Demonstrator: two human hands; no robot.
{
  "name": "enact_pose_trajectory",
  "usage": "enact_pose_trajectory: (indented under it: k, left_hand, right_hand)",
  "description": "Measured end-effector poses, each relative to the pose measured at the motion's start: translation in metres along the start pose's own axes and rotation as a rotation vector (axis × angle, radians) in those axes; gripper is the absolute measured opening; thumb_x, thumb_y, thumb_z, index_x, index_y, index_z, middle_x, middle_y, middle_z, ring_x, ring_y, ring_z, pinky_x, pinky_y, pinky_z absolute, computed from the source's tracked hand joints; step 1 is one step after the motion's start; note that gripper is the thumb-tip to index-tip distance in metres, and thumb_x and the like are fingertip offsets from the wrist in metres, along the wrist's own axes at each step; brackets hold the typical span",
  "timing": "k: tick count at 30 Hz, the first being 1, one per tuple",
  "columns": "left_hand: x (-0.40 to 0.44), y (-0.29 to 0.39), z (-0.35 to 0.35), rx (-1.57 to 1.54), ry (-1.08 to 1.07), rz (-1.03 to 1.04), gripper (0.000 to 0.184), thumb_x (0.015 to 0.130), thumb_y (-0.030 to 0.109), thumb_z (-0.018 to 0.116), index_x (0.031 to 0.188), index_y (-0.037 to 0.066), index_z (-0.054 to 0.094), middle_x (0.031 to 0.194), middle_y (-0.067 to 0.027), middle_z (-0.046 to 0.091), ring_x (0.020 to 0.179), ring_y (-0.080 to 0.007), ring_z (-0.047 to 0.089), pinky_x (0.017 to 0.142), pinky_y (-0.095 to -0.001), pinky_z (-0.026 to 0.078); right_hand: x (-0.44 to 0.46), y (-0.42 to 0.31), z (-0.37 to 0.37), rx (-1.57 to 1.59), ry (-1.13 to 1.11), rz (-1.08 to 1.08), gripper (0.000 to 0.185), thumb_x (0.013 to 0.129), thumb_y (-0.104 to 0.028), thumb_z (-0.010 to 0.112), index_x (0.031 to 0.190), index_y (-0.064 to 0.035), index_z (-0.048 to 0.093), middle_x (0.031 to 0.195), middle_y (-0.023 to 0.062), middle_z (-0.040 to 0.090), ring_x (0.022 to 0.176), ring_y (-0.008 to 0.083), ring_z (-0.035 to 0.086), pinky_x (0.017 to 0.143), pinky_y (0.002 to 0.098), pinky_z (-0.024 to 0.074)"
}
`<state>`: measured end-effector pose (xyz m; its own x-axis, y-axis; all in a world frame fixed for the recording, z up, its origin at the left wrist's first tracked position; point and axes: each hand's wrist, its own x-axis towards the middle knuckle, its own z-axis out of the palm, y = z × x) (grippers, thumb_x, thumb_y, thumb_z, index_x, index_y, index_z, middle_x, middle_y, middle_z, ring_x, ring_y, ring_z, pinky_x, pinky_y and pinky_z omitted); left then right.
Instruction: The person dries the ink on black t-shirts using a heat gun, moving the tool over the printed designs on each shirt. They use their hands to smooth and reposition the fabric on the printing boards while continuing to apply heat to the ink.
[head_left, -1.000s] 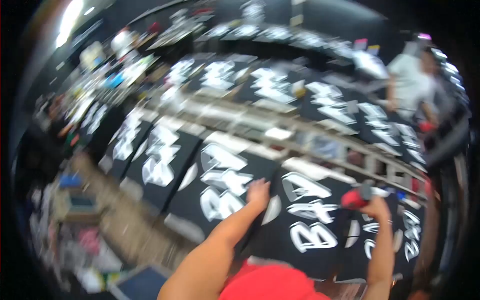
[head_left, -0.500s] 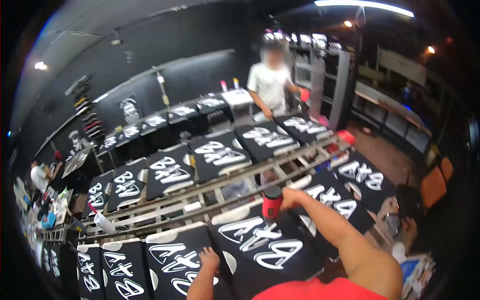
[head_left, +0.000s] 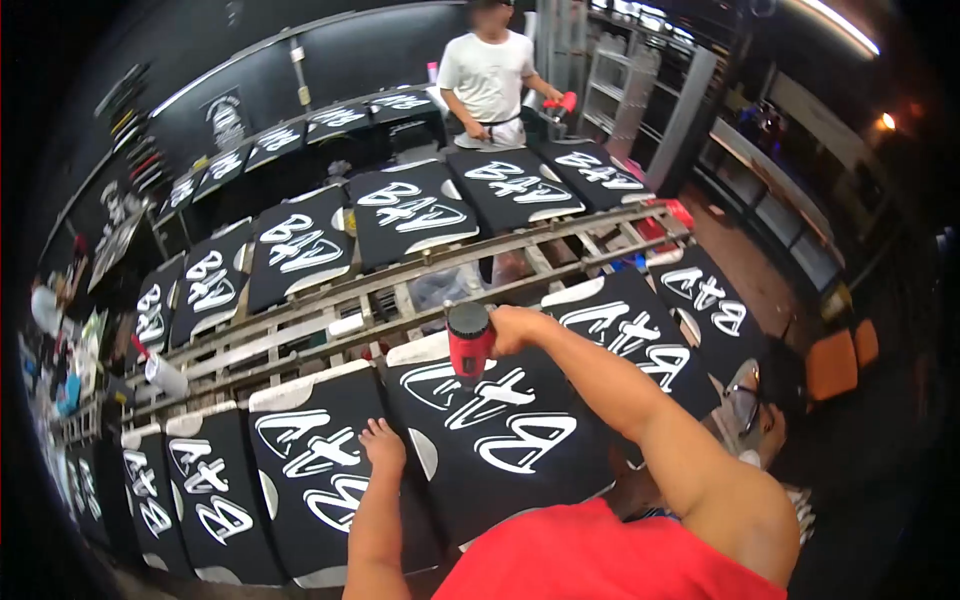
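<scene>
My right hand (head_left: 515,330) is closed around the handle of a red heat gun (head_left: 468,350) with a black rear end. The gun points down over a black shirt (head_left: 540,400) with a large white lettered print, laid on a flat board. Left of it lies another black shirt (head_left: 290,395) with the same lettering. My left hand (head_left: 382,447) rests on that shirt's right part, beside the print, fingers spread and holding nothing.
More printed black shirts line both sides of a long metal rail frame (head_left: 420,265). A white cup (head_left: 165,375) stands on its left end. Across the frame, a person in a white shirt (head_left: 488,85) holds another red heat gun (head_left: 568,103). An orange chair (head_left: 835,362) is at right.
The view has tilted down and turned slightly right. My right hand has carried the heat gun leftward over the print. My left hand stays on the neighbouring shirt.
</scene>
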<state>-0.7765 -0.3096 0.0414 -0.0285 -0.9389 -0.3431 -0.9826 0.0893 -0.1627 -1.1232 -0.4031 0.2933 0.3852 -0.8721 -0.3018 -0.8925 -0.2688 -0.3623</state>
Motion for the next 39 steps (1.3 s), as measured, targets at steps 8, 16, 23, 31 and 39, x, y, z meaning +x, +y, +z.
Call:
enact_pose_trajectory:
  k: [8, 16, 23, 31, 39]
  left_hand:
    - [-0.005, 0.000, -0.001, -0.044, 0.056, -0.015, 0.056, 0.100, 0.016, 0.039, 0.154, 0.000, 0.032, 0.159, -0.0234, 0.033, 0.140, -0.0442, 0.042, 0.116, -0.0576, 0.028]
    - [-0.002, -0.009, 0.014, -0.086, 0.457, 0.025, 0.037, 0.099, 0.019, 0.044, 0.132, 0.005, 0.057, 0.138, -0.0224, 0.055, 0.119, -0.0384, 0.059, 0.110, -0.0547, 0.037]
    - [-0.014, -0.007, -0.013, 0.033, 0.126, 0.007, 0.050, 0.103, 0.020, 0.040, 0.150, 0.005, 0.040, 0.158, -0.0197, 0.036, 0.140, -0.0381, 0.044, 0.115, -0.0579, 0.030]
    - [-0.031, -0.008, -0.045, 0.019, 0.003, 0.065, 0.078, 0.090, 0.016, 0.066, 0.157, 0.007, 0.027, 0.163, -0.0149, 0.030, 0.145, -0.0370, 0.038, 0.118, -0.0551, 0.029]
    - [-0.030, -0.007, -0.040, 0.039, 0.000, 0.082, 0.099, 0.076, 0.012, 0.084, 0.156, 0.005, 0.027, 0.162, -0.0165, 0.032, 0.146, -0.0364, 0.037, 0.119, -0.0538, 0.028]
  right_hand:
    - [0.066, -0.039, 0.040, 0.015, -0.007, 0.003, 0.038, 0.061, -0.025, 0.078, 0.087, 0.0020, 0.074, 0.086, 0.0211, 0.074, 0.084, 0.0343, 0.073, 0.072, 0.0456, 0.0584]
    - [0.044, -0.022, 0.041, 0.091, -0.089, -0.076, 0.036, 0.063, -0.031, 0.082, 0.081, -0.0007, 0.075, 0.072, 0.0155, 0.071, 0.068, 0.0262, 0.071, 0.062, 0.0400, 0.0556]
    - [-0.010, 0.029, 0.026, 0.111, 0.095, -0.034, 0.045, 0.067, -0.026, 0.084, 0.106, -0.0069, 0.074, 0.092, 0.0183, 0.074, 0.084, 0.0295, 0.072, 0.077, 0.0393, 0.0555]
    - [-0.045, 0.096, 0.013, 0.008, 0.082, 0.241, 0.049, 0.065, -0.025, 0.086, 0.109, -0.0073, 0.074, 0.097, 0.0161, 0.075, 0.089, 0.0267, 0.072, 0.082, 0.0381, 0.0553]
    - [-0.060, 0.083, 0.024, 0.074, 0.057, 0.218, 0.052, 0.064, -0.025, 0.087, 0.112, -0.0110, 0.074, 0.104, 0.0135, 0.075, 0.098, 0.0261, 0.071, 0.088, 0.0373, 0.0545]
